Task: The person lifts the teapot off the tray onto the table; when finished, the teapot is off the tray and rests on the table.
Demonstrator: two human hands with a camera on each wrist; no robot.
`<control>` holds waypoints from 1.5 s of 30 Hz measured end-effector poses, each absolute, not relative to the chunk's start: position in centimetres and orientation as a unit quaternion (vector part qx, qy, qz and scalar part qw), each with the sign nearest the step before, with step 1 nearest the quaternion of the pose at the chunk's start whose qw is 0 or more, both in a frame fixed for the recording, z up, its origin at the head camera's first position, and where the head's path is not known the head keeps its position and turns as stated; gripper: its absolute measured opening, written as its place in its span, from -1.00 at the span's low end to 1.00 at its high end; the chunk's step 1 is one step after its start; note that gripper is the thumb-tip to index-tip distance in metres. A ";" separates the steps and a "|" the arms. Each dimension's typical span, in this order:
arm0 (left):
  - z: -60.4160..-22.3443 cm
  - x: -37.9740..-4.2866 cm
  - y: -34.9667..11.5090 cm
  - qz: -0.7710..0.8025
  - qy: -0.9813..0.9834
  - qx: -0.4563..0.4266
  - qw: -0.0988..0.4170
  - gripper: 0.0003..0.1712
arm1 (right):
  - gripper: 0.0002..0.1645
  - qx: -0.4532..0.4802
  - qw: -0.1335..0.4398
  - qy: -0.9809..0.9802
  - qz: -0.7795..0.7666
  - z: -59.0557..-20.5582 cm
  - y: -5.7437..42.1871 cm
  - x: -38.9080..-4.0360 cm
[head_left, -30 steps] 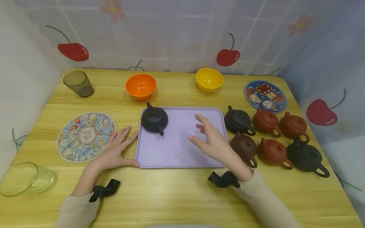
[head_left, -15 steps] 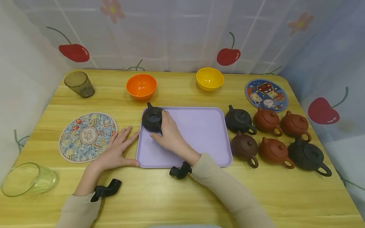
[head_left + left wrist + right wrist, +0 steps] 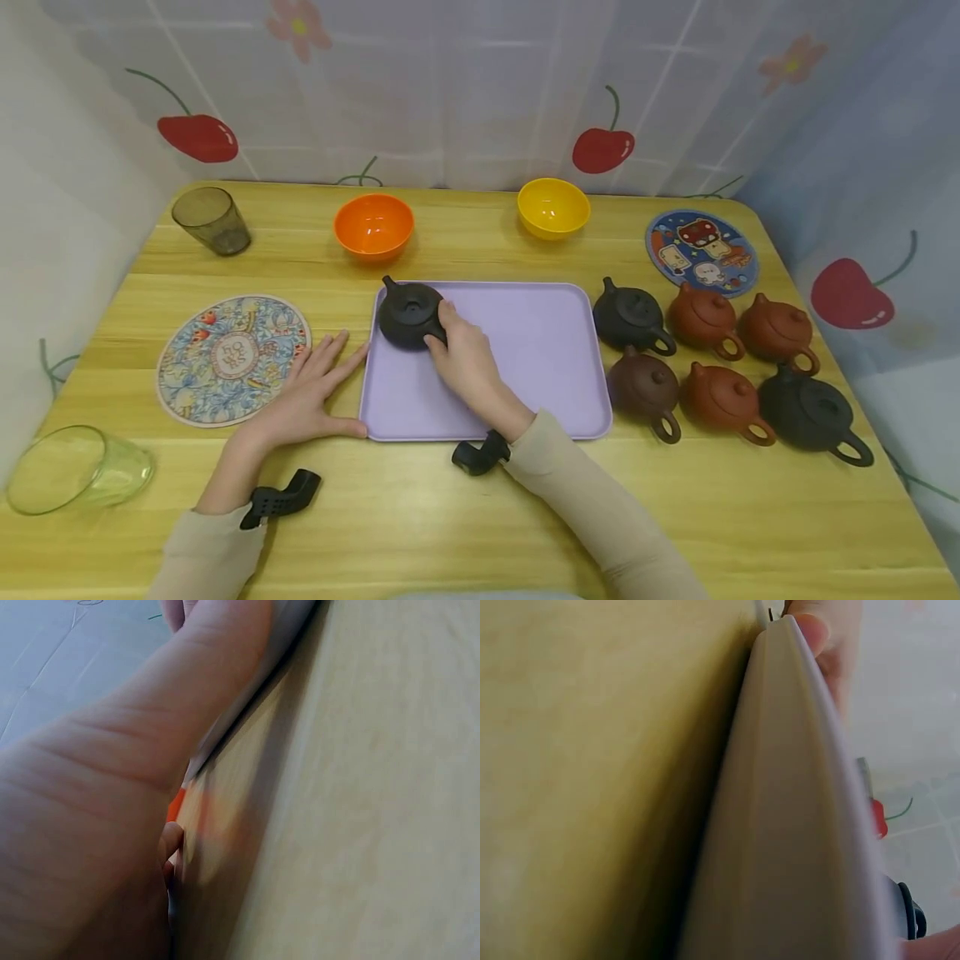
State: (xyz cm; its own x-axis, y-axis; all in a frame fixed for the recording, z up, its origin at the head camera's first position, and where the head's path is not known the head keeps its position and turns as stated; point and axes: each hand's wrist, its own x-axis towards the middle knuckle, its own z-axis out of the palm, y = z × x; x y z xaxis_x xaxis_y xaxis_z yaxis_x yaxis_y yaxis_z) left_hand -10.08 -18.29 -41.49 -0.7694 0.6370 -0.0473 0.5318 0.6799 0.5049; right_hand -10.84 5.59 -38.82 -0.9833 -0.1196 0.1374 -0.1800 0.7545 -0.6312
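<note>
In the head view my right hand [image 3: 468,358] pinches the handle side of a black teapot [image 3: 408,315], its spout pointing to the back left. The pot is over the back left corner of a lilac tray [image 3: 525,358]. My left hand [image 3: 303,400] lies spread beside the tray's left side, thumb at the front left corner and fingertips reaching the edge of a floral round mat [image 3: 225,367]. The left wrist view shows that hand [image 3: 150,757] close up over the wood. Across the right wrist view runs the tray's side wall [image 3: 787,787].
Right of the tray, several teapots stand in two rows, among them a dark brown one [image 3: 643,387] and a reddish one [image 3: 701,312]. Behind are an orange bowl [image 3: 373,227], a yellow bowl [image 3: 553,208] and a blue mat [image 3: 702,252]. Two tilted-looking glasses, smoky [image 3: 212,221] and green [image 3: 82,471], stand left.
My right hand has come left across the tray and taken hold of the black teapot, which has since shifted slightly right. My left hand has stayed in place.
</note>
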 end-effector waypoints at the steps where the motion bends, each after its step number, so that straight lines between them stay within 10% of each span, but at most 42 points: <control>1: -41.5 -10.1 -18.3 0.238 0.910 0.322 0.111 0.19 | -0.40 0.075 0.048 -0.937 0.339 -38.8 5.7 -10.8; 17: -41.8 -9.9 -18.2 0.236 0.911 0.318 0.119 0.19 | -0.64 0.065 0.127 -0.944 0.297 -38.9 6.6 -10.1; 24: -42.0 -9.8 -18.1 0.235 0.911 0.318 0.120 0.19 | -0.66 0.137 0.256 -0.914 0.284 -37.1 8.6 -8.9; 37: -41.7 -10.0 -17.9 0.242 0.906 0.322 0.129 0.18 | -0.60 0.077 0.389 -0.865 0.306 -32.1 20.8 -2.1; 45: -41.5 -10.0 -18.2 0.244 0.908 0.317 0.124 0.18 | -0.65 -0.040 0.463 -0.839 0.284 -35.8 31.1 5.6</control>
State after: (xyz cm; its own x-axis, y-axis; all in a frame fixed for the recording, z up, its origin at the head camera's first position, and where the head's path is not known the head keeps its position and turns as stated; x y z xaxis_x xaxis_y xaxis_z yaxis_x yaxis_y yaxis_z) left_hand -9.96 -18.24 -41.46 -0.7675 0.6371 -0.0708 0.5155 0.6791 0.5226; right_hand 5.55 31.08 -35.77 -0.5675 0.3305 0.7542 -0.1950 0.8359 -0.5130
